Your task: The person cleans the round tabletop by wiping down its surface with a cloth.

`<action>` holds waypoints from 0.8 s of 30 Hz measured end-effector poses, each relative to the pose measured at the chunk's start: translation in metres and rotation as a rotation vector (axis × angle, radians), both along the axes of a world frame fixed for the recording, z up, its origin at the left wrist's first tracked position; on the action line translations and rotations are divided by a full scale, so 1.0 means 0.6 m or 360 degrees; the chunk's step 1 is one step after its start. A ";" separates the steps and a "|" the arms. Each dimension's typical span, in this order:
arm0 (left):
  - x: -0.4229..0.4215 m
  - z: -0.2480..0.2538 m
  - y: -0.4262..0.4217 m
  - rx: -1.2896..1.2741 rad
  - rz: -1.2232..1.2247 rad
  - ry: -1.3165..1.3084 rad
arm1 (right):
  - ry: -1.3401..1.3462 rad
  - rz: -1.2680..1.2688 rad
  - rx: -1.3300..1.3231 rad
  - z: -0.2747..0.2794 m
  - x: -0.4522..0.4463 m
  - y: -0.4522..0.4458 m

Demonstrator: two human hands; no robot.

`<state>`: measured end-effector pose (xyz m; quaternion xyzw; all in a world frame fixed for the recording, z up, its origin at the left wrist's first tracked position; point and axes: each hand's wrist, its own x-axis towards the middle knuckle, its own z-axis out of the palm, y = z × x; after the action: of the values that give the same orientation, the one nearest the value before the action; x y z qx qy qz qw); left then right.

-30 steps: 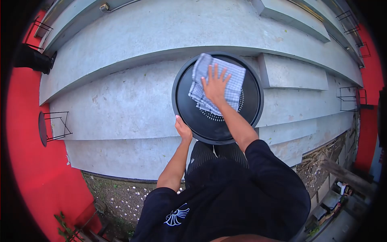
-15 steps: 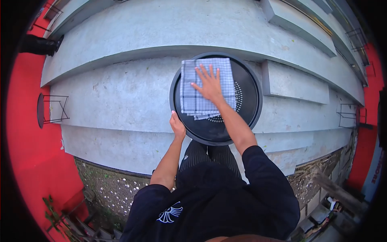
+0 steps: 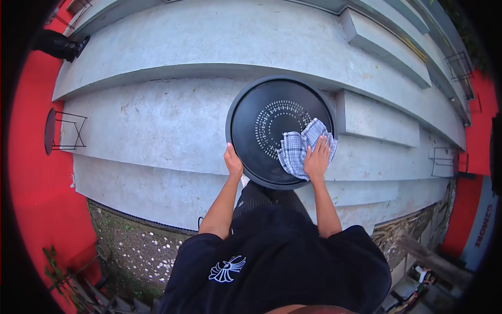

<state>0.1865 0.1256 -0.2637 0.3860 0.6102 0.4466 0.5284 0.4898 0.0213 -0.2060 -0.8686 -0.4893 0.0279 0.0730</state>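
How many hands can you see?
2. The left hand is at the left edge of the round black tray. The right hand lies on the checked cloth, toward the tray's lower right. No other hands show.

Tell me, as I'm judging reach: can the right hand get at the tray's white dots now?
Probably yes: the right hand lies nearby on the cloth, and most dots show uncovered, though the cloth seems to hide some.
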 end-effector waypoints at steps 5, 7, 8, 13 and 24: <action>0.011 0.015 0.011 0.0029 -0.0009 -0.0109 | 0.0025 -0.0047 -0.0060 -0.001 0.021 0.056; 0.008 0.029 0.011 0.0057 0.0002 -0.0194 | 0.0100 -0.0081 -0.0115 -0.003 0.033 0.121; -0.006 0.027 0.009 0.0030 -0.0013 -0.0163 | 0.0156 -0.0079 -0.0188 0.005 0.035 0.161; -0.010 0.042 0.015 -0.0099 -0.0164 -0.0293 | 0.0105 -0.0003 -0.0109 -0.014 -0.029 0.381; 0.002 -0.011 0.005 0.0113 0.0119 0.0000 | 0.0335 0.1288 -0.0132 0.054 -0.224 0.072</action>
<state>0.1876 0.1286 -0.2702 0.3815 0.6080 0.4873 0.4973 0.3554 0.0642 -0.1736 -0.6010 -0.7794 0.1625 0.0706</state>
